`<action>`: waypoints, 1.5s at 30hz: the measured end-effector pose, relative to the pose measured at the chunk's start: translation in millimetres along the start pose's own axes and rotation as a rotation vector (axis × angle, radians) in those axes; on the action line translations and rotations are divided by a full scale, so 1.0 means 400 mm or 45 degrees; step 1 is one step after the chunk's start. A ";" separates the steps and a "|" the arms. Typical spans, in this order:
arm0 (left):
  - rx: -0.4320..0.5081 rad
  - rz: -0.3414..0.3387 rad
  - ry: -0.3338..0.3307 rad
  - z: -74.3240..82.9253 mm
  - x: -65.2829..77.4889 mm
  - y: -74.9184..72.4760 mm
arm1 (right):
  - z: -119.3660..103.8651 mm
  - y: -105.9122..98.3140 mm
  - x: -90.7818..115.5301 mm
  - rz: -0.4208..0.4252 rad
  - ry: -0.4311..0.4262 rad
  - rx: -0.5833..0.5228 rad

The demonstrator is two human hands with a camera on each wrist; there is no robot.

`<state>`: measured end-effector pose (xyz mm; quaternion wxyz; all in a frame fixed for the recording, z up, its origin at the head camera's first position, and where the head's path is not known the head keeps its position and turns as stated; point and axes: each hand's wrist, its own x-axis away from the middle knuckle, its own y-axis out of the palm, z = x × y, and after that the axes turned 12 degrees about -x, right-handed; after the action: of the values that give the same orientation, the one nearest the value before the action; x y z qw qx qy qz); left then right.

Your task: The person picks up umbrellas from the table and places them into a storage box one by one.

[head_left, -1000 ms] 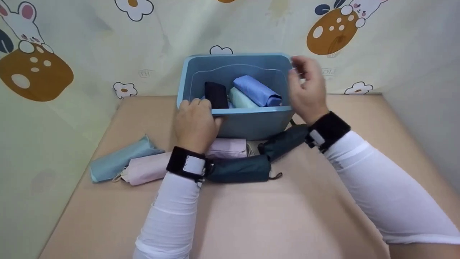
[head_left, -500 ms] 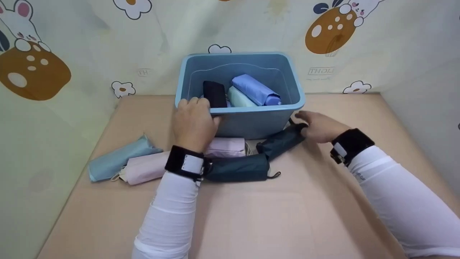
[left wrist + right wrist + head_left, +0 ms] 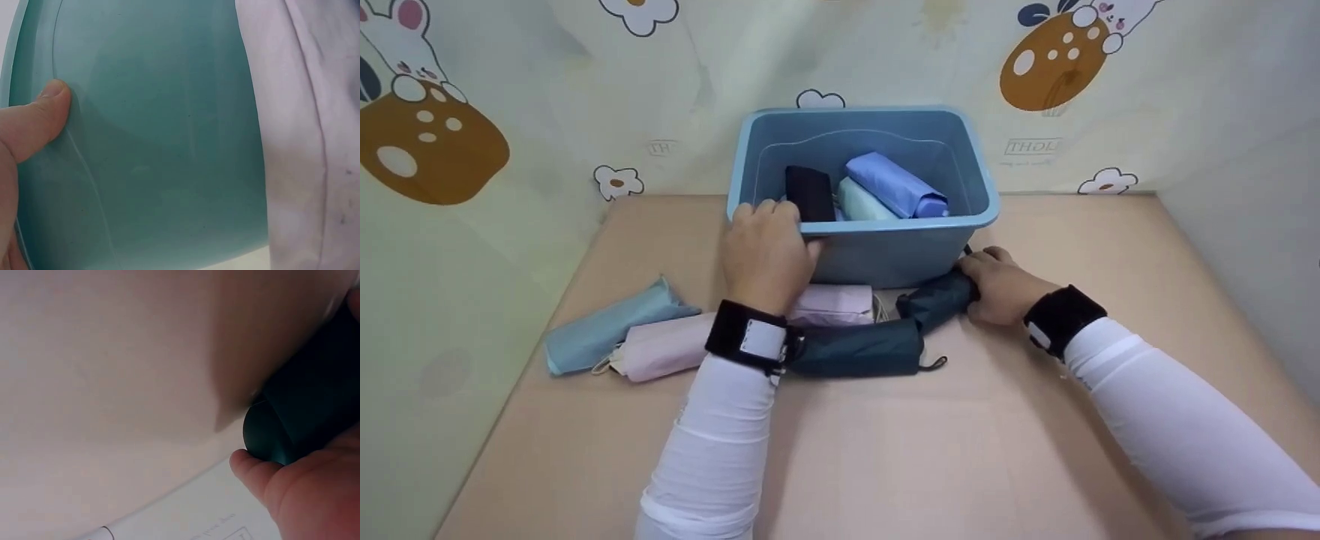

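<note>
My left hand (image 3: 765, 259) grips the front rim of a light blue plastic bin (image 3: 904, 255), its thumb (image 3: 53, 109) pressed on the outer wall in the left wrist view. Beside the bin's front right corner, my right hand (image 3: 1003, 286) grips one end of a dark green folded umbrella (image 3: 934, 300). In the right wrist view the fingers lie along that umbrella's rounded end (image 3: 267, 433). Inside the bin are a blue folded umbrella (image 3: 892, 184), a mint one (image 3: 864, 201) and a black one (image 3: 810, 193).
A second dark green umbrella (image 3: 859, 349) lies in front of the bin, before a lilac one (image 3: 834, 305). To the left lie a pink umbrella (image 3: 667, 346) and a light blue one (image 3: 615, 326). A patterned wall covering (image 3: 885, 60) rises behind the bin.
My right hand has left the bin's right rim, come down to the table and taken hold of the dark green umbrella's end. The left hand stays on the rim.
</note>
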<state>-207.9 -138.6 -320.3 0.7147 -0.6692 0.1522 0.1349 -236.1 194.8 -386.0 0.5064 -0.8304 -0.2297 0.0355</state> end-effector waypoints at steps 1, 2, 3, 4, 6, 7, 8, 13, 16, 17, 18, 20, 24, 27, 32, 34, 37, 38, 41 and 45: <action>0.002 0.008 0.001 0.000 0.000 0.000 | 0.000 0.000 0.001 0.001 -0.004 -0.001; 0.005 0.014 0.001 -0.001 0.000 0.000 | -0.001 -0.001 0.002 0.003 -0.008 -0.002; 0.009 0.020 0.003 -0.001 0.000 -0.001 | -0.002 -0.001 0.002 0.003 -0.013 0.000; 0.011 0.028 0.004 -0.002 0.001 -0.001 | -0.003 -0.001 0.003 0.007 -0.022 0.004; 0.014 0.042 0.005 -0.004 0.002 -0.001 | -0.004 0.000 0.004 0.012 -0.037 0.014; 0.017 0.048 0.005 -0.004 0.002 -0.001 | -0.005 0.000 0.004 0.015 -0.046 0.020; 0.017 0.049 0.005 -0.004 0.002 -0.001 | -0.005 0.000 0.005 0.017 -0.047 0.019; 0.017 0.048 0.001 -0.003 0.001 -0.004 | -0.005 0.000 0.006 0.026 -0.056 0.012; 0.013 0.045 0.001 -0.002 0.001 -0.004 | -0.004 0.001 0.006 0.030 -0.051 0.004; 0.011 0.045 0.003 -0.002 0.000 -0.004 | -0.003 0.001 0.006 0.031 -0.049 0.002; 0.009 0.044 0.004 -0.002 0.000 -0.004 | -0.002 0.001 0.006 0.035 -0.051 -0.001; 0.006 0.045 0.007 -0.002 0.000 -0.003 | -0.001 0.001 0.006 0.039 -0.048 -0.003; 0.008 0.047 0.006 -0.002 0.001 -0.003 | 0.001 0.002 0.007 0.042 -0.045 -0.008; 0.013 0.054 0.006 -0.002 0.001 -0.002 | 0.003 0.002 0.008 0.045 -0.038 -0.014; 0.011 0.057 0.009 -0.001 0.001 -0.001 | 0.011 0.000 0.010 0.048 -0.009 -0.019; 0.001 0.051 0.011 -0.001 0.001 0.001 | 0.017 -0.003 0.015 0.036 -0.003 -0.004; -0.019 0.045 0.011 0.000 0.001 0.003 | 0.030 -0.013 0.032 0.009 -0.019 0.003; -0.021 0.044 0.010 0.000 0.001 0.004 | 0.036 -0.017 0.040 0.002 -0.032 0.000; -0.028 0.039 0.005 0.001 0.001 0.004 | 0.043 -0.036 0.069 -0.001 -0.082 -0.033; -0.025 0.030 0.004 0.002 0.000 0.002 | 0.023 -0.074 0.113 0.025 -0.155 -0.109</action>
<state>-208.2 -138.0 -321.2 0.7063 -0.6745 0.1599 0.1437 -208.5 232.6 -357.4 0.4550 -0.8498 -0.2534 0.0810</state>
